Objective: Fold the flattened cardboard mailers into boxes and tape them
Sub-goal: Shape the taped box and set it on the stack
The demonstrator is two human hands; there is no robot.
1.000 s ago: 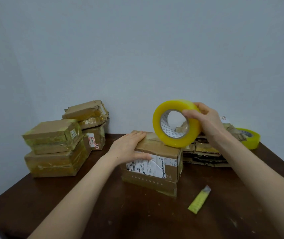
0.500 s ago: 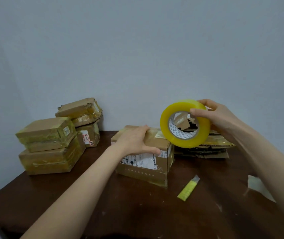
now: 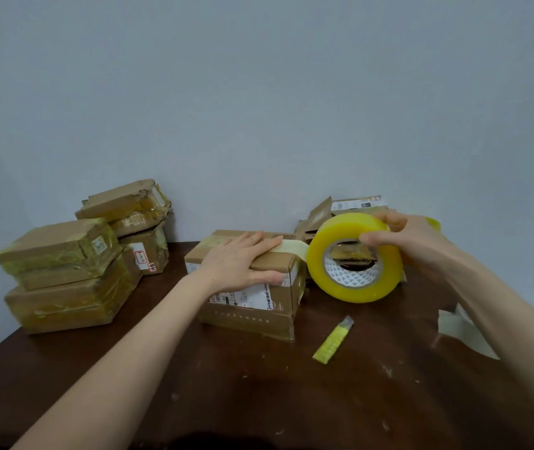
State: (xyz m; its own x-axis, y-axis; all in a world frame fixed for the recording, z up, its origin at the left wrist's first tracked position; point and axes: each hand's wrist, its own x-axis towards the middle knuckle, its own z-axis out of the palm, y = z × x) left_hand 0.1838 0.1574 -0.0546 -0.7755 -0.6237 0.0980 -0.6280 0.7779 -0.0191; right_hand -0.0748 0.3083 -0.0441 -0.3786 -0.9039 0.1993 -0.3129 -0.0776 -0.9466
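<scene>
Atop the box (image 3: 252, 308), the flat left hand (image 3: 239, 261) pins tape (image 3: 293, 250); the right hand (image 3: 416, 243) grips the roll (image 3: 356, 292), hole facing camera.

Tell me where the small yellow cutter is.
Head view: the yellow cutter lies on the table, right of centre, just off the box's front right corner, nearer the camera than the tape roll.

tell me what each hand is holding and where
The right hand grips the tape roll by its upper rim. The left hand lies flat on the box, gripping nothing.
</scene>
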